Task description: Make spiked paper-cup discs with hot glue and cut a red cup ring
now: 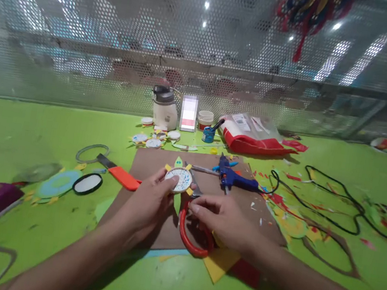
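Between the thumb and fingers of my left hand (155, 197) is a small paper turtle (181, 182). It has a round white shell with blue specks, a green head with eyes and yellow legs. Just right of it, my right hand (219, 218) is closed in a pinch; anything between its fingertips is too small to make out. Under that hand lie scissors with red handles (185, 237), on a brown board (148, 162). Beyond the turtle, a blue glue gun (228, 174) lies on the board.
An orange cutter (122, 176) and a black-rimmed disc (87, 184) lie left. Behind are a bottle (165, 112), a paint pot (208, 135), a red-and-clear bag (252, 136) and finished paper turtles (153, 143). A black cord (330, 222) and paper scraps spread right. Yellow paper (217, 266) lies in front.
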`<state>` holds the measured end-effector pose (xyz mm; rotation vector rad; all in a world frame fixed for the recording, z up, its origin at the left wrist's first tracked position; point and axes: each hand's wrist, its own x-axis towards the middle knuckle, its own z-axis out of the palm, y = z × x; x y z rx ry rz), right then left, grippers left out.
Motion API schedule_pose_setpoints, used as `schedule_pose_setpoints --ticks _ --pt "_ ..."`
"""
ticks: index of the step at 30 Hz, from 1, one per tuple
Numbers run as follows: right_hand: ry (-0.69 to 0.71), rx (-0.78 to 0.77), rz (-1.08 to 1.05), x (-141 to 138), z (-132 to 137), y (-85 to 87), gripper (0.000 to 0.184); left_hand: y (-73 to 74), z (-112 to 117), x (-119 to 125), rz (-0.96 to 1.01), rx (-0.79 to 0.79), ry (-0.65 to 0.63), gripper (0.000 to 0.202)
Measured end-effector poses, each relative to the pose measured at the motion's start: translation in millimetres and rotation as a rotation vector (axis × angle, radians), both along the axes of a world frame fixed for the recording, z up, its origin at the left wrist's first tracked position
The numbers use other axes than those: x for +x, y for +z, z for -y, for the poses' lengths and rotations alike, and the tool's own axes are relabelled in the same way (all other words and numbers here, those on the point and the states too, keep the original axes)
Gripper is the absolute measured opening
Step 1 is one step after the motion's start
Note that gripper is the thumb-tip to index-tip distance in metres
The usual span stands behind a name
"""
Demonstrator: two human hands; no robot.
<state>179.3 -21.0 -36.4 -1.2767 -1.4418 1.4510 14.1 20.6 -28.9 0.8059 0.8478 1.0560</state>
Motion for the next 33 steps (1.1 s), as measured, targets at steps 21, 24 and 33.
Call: schedule_pose_setpoints --ticks 21,24,33 --pt "0.054 -0.196 -0.254 -12.5 -4.7 -5.8 0.049 13.1 9.3 4.0 0.003 -0.066 -0.056 0.015" --pt "0.066 -0.235 -0.305 -12.0 -4.8 -7.8 0.049 13.6 10.1 5.9 0.002 -0.046 -0.060 0.014" --pt "0.078 -0.257 -0.329 -10.7 -7.2 -10.8 0.047 9.3 10.2 5.5 -0.002 -0.002 -0.065 0.013"
